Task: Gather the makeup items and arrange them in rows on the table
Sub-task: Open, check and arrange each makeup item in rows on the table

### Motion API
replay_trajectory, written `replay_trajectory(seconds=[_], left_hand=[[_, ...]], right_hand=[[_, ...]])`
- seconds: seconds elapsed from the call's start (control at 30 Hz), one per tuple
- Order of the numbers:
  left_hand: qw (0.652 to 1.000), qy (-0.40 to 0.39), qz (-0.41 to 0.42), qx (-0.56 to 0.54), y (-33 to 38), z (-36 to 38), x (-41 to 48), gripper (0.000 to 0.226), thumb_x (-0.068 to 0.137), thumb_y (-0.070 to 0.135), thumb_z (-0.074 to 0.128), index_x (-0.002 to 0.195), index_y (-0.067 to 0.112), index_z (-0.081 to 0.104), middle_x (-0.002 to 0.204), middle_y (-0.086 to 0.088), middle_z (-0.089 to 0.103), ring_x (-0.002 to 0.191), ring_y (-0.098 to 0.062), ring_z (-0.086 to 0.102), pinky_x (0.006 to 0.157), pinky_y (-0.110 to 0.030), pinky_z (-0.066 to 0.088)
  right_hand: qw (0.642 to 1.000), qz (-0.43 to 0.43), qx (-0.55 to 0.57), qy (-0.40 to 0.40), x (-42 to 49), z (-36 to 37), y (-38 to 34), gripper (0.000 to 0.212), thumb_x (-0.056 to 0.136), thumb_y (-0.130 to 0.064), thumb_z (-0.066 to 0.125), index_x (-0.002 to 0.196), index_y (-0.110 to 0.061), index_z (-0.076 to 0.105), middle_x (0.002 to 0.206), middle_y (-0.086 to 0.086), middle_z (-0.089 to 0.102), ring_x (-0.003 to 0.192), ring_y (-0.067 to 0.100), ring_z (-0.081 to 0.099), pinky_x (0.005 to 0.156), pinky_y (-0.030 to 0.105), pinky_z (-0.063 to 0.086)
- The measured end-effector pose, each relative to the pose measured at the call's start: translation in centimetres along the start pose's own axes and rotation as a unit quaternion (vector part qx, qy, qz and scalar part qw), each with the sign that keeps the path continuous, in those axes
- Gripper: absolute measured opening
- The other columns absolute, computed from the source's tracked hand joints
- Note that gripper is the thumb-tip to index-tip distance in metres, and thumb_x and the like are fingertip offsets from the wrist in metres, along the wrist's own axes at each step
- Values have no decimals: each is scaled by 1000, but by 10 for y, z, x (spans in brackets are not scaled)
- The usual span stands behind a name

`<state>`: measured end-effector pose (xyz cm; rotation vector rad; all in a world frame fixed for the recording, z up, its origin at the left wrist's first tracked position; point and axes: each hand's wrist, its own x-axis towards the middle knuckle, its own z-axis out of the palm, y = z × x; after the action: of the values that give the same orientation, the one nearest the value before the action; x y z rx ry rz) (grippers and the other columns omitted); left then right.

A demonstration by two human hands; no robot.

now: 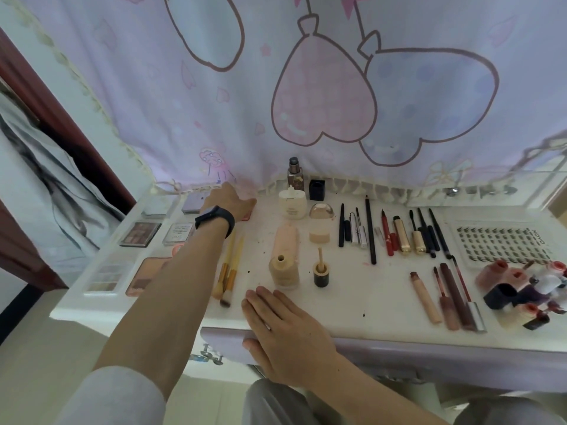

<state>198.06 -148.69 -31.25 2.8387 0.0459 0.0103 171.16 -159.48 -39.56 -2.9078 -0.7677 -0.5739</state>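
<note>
Near the pink balloon-print curtain (147, 96), the left hand (228, 199) reaches beyond two yellow-handled brushes (230, 269), its grip hidden; the right hand (282, 329) lies flat, fingers straight, on the white table (368, 305).

Two yellow-handled brushes (228, 273) lay side by side. There was one lash tray (503, 243), one open foundation bottle (283, 273), one dark bottle (295, 176) and one peach tube (287, 240). At least six palettes (139, 234) showed, some partly covered. Roughly a dozen pencils and mascaras (370, 230) formed one row, and about four lip tubes (425, 297) another; neither could be counted exactly.
</note>
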Motion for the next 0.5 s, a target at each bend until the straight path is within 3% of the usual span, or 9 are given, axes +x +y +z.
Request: replay_trajectory(seconds=[0.1,0.2,0.37,0.43,0.5], left_hand=[[999,27,24,7,-9,-19,7,40,87,52,53,85,12,59,87,-15,67,69,-29,59,62,-32,46],[999,49,16,13,-25,-39,13,29,87,38,53,82,10,58,85,-18,65,66,-30,55,58,-32,42],[999,-33,-31,17,-46,-43,22,37,83,27,57,108,-1,62,111,-29,64,97,-41,62,77,-43,51],[996,-70,-51,20,-51,-39,25,47,84,38,60,118,6,58,124,-25,58,110,-40,55,85,-41,47],[993,-97,-64,9,-54,-34,29,73,80,56,62,136,10,49,136,-22,52,123,-42,48,96,-43,45]], right_hand=[[1000,-1,-3,6,0,0,0,57,102,-45,41,145,-8,50,150,9,52,140,26,47,118,39,37],[1000,1,-7,5,0,1,-1,58,102,-45,41,145,-8,50,151,9,52,140,26,47,118,40,37],[1000,1,-4,5,0,3,-1,57,103,-45,39,147,-9,49,152,9,50,142,26,45,118,41,37],[1000,0,-5,7,0,4,0,57,103,-45,39,147,-9,49,152,9,51,142,26,45,118,41,37],[1000,2,-6,9,0,5,-1,58,103,-45,39,147,-9,49,152,9,51,142,26,45,118,41,37]])
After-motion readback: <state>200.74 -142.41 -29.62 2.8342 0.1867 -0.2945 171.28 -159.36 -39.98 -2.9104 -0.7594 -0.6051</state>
